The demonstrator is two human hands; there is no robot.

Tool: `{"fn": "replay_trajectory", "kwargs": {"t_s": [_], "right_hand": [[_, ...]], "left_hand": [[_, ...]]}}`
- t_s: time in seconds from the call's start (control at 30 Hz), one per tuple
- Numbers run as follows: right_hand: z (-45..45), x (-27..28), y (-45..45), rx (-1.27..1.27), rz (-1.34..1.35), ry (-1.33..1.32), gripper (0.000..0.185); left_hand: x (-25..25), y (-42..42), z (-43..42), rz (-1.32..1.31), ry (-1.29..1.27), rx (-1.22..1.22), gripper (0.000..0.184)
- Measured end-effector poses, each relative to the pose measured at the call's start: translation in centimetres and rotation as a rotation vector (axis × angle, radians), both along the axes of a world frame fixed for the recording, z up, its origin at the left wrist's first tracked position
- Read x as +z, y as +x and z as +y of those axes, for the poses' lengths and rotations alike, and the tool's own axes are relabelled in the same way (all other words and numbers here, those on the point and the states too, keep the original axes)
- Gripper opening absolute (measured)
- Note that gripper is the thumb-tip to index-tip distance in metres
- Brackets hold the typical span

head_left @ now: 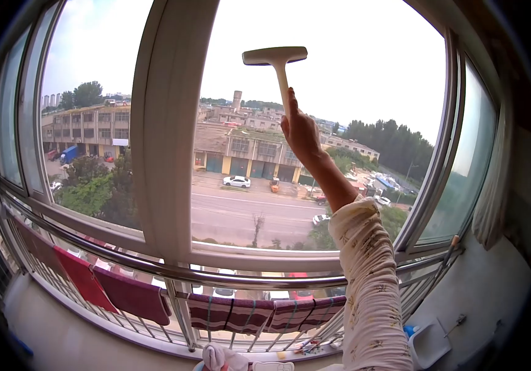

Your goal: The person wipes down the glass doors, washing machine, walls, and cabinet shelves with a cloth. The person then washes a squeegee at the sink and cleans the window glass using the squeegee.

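Observation:
My right hand (302, 133) is raised in front of the large window pane (352, 68), its fingers closed round the handle of a pale window squeegee (276, 57). The wide head of the squeegee points up, against or close to the upper part of the glass; I cannot tell whether it touches. One finger lies stretched along the handle. A white patterned sleeve (370, 278) is pushed up on my right forearm. My left hand is out of the picture.
A metal rail (216, 276) runs below the window, with a red cloth (86, 278) and a plaid cloth (228, 312) hung beneath it. A thick white post (169, 123) divides the panes. At lower right is a white basin (429, 343); a curtain (494, 198) hangs at right.

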State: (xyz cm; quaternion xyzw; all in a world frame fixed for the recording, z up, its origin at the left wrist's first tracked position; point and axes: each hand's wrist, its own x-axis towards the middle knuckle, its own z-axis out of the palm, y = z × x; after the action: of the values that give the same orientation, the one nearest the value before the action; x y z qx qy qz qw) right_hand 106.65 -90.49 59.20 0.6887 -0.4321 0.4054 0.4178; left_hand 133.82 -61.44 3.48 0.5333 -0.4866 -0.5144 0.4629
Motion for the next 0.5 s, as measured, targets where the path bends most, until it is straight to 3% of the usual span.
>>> {"fn": "replay_trajectory", "kwargs": {"t_s": [0.07,0.17,0.27,0.4,0.43,0.5], "right_hand": [[0.9,-4.1,-0.4,-0.022,-0.059,0.133,0.079],[1.8,-10.9,-1.4,0.014,-0.047,0.108,0.080],[3.1,-17.3,-2.2,0.021,-0.042,0.102,0.080],[5.6,-25.1,-3.7,-0.088,-0.080,0.258,0.081],[6.4,-27.0,-4.2,-0.101,-0.078,0.284,0.081],[7.7,-30.7,-5.5,-0.129,-0.038,0.261,0.075]], "left_hand": [[-0.9,0.7,1.2,-0.022,0.026,0.017,0.043],[-1.0,1.7,2.1,-0.159,0.066,-0.007,0.042],[-2.4,2.4,2.1,0.002,0.010,0.002,0.044],[1.9,2.9,2.5,0.030,0.055,0.053,0.045],[0.2,3.7,1.8,0.048,0.015,0.004,0.034],[-1.7,4.0,2.0,0.126,-0.023,0.052,0.037]]}}
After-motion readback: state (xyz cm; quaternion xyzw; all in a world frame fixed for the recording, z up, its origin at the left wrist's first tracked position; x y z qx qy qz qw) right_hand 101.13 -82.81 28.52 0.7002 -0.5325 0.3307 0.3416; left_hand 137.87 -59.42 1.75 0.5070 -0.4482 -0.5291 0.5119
